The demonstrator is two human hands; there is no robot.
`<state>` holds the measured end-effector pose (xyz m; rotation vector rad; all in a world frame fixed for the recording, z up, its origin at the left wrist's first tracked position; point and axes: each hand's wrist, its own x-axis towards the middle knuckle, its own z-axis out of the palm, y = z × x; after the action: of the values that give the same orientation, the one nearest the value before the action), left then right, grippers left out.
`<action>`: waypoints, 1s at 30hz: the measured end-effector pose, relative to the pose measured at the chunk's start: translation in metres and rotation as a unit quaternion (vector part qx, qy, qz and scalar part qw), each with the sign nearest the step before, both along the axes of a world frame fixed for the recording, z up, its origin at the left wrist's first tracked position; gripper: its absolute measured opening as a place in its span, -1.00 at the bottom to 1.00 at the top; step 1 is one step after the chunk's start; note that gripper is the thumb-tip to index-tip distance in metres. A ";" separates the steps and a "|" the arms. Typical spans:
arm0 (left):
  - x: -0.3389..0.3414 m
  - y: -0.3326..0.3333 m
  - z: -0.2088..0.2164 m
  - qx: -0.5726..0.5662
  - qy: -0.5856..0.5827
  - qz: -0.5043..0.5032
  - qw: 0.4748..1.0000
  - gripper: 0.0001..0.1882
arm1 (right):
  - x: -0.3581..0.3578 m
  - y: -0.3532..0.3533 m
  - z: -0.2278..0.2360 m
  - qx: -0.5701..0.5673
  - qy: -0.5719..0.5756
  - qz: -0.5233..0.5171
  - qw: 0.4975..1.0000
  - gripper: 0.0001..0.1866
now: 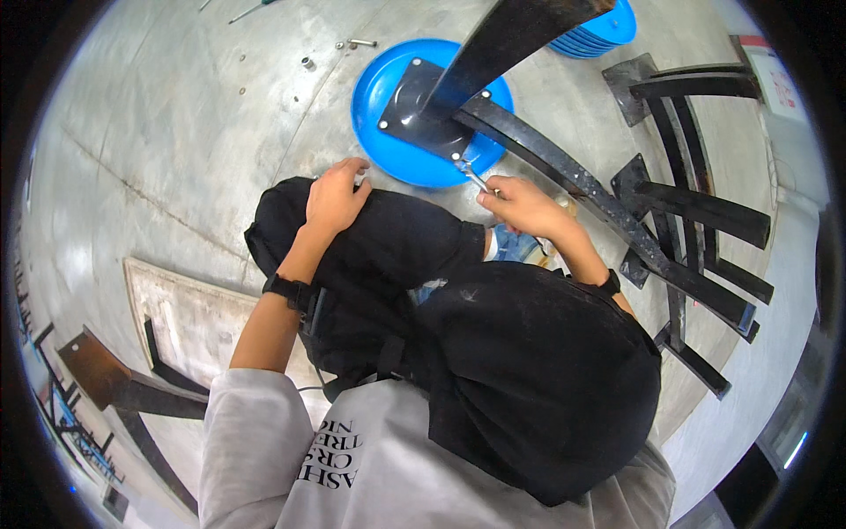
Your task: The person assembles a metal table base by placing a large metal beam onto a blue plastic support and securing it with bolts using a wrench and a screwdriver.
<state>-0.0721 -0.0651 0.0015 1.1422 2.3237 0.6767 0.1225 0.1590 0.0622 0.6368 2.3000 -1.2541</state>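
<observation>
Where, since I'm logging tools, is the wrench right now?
In the head view, the wrench is right of centre in the right hand, its tip by a corner of the black plate on the blue disc.

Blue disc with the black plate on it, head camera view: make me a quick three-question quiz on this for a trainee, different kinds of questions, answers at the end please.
1. Which hand holds the silver wrench over the rim of the blue disc?

2. True or false: the left hand is also gripping the wrench.

3. The black plate at the wrench's tip lies on: a) a stack of blue discs; b) the blue disc; c) the pale board at left.

Key:
1. The right hand.
2. False; the left hand is at the black-trousered knee.
3. b.
</observation>
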 end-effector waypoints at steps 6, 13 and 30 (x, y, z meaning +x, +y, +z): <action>0.002 -0.006 -0.008 -0.047 0.023 0.026 0.998 -0.76 | 0.029 0.022 0.014 -0.031 0.087 -0.114 0.989 -0.74; -0.002 -0.001 -0.005 -0.042 0.002 0.056 0.998 -0.78 | 0.015 0.041 0.016 -0.185 0.065 -0.203 0.959 -0.80; 0.001 0.022 -0.023 0.069 0.081 0.009 0.994 -0.68 | -0.106 -0.088 -0.124 -0.408 0.078 -0.425 0.804 -0.81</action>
<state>-0.0712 -0.0435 -0.0214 1.2823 2.4564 0.7880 0.0161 0.0712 -0.0616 1.2864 1.2562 -2.5413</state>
